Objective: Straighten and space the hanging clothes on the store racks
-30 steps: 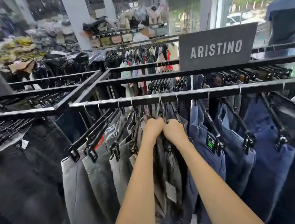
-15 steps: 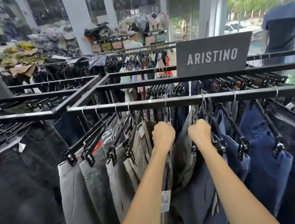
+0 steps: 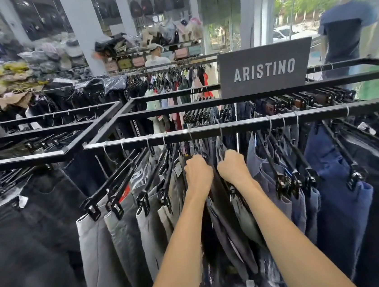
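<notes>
Trousers hang on black clip hangers from the silver front rail [image 3: 229,128] of a black rack. Grey pairs [image 3: 124,240] are to the left, dark grey ones [image 3: 231,228] in the middle, blue ones [image 3: 338,197] to the right. My left hand [image 3: 197,173] grips the hanger top of a trouser pair in the middle of the rail. My right hand [image 3: 232,166] grips the hanger beside it, a small gap apart. Both fists are curled, knuckles up; the fingers are hidden among the fabric.
A dark sign reading ARISTINO [image 3: 265,69] stands on the rack's top bar. Black jeans [image 3: 30,244] fill the adjoining rack at left. More racks and piled stock lie behind. A person in a dark blue shirt [image 3: 345,28] stands at the back right by the glass.
My hands spread apart, the right one sliding hangers to the right, then came back close together at the middle of the rail. The view has shifted slightly.
</notes>
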